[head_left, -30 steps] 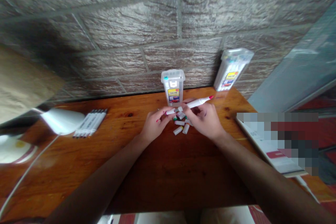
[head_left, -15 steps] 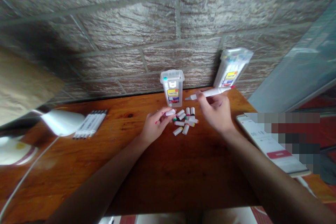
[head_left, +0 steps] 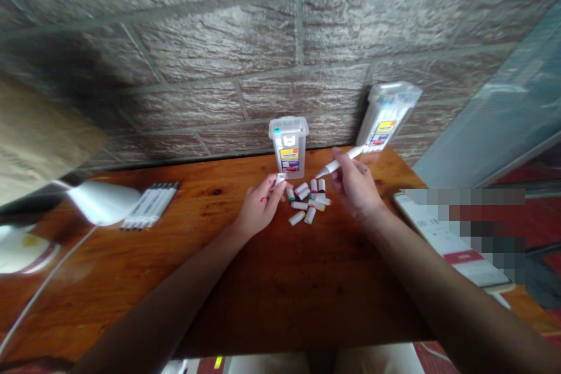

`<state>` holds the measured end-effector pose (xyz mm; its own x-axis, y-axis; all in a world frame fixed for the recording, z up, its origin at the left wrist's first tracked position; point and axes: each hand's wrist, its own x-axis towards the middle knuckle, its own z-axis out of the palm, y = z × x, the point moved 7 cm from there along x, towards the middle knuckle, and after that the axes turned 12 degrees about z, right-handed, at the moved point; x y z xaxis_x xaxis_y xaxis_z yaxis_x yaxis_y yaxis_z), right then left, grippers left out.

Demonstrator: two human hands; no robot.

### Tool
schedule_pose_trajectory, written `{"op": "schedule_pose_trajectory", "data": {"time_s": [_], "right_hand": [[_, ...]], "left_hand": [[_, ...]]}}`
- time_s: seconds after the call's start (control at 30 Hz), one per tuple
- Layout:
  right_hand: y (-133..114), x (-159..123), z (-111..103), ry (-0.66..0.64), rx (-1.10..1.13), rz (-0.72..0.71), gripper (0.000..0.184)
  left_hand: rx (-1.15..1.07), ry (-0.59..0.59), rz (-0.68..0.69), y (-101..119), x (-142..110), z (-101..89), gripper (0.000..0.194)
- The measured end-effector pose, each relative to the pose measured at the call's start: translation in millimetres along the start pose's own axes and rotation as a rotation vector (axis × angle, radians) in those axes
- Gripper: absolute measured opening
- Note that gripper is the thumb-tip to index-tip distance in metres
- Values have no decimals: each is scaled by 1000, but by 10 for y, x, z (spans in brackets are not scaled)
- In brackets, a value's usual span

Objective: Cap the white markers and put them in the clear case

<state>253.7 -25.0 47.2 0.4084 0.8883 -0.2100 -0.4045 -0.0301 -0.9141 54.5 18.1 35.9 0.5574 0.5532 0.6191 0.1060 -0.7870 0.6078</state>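
Observation:
My left hand point(head_left: 262, 203) pinches a small white marker cap point(head_left: 280, 178) between thumb and fingers, and red ink marks show on its skin. In my right hand point(head_left: 356, 182) is a white marker point(head_left: 339, 165), its uncapped reddish tip pointing down and left above the loose caps. Several white marker caps point(head_left: 310, 215) with coloured ends lie in a pile between the two hands. Just behind them stands a clear plastic marker case point(head_left: 290, 149) with a yellow label and a blue-ended item inside.
A second clear case point(head_left: 388, 117), full of markers, stands at the wall on the right. Several markers point(head_left: 151, 205) lie in a row at left, beside a white lamp-like object point(head_left: 101, 201) and a cord. A phone point(head_left: 456, 245) rests by my right forearm on the wooden table point(head_left: 298, 292).
My right hand has turned the marker so its tip points more downward, closer to the caps. The cap in my left hand has tipped from lying sideways to more upright.

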Motion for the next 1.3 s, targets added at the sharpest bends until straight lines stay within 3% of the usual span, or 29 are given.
{"op": "schedule_pose_trajectory", "data": {"time_s": [0.23,0.63,1.07,1.3], "right_hand": [[156,55,10,-76,307,318,35],[145,28,62,-107,139,238,16],[209,35,76,-99,123,244,32],[196,61,42,-88,132,216,31]], "left_hand": [[60,-1,8,-17,7,-8,29],[60,-3,20,-56,-21,9,22],[71,51,147,39,6,-1,20],[79,13,115,26,40,8,28]]}}
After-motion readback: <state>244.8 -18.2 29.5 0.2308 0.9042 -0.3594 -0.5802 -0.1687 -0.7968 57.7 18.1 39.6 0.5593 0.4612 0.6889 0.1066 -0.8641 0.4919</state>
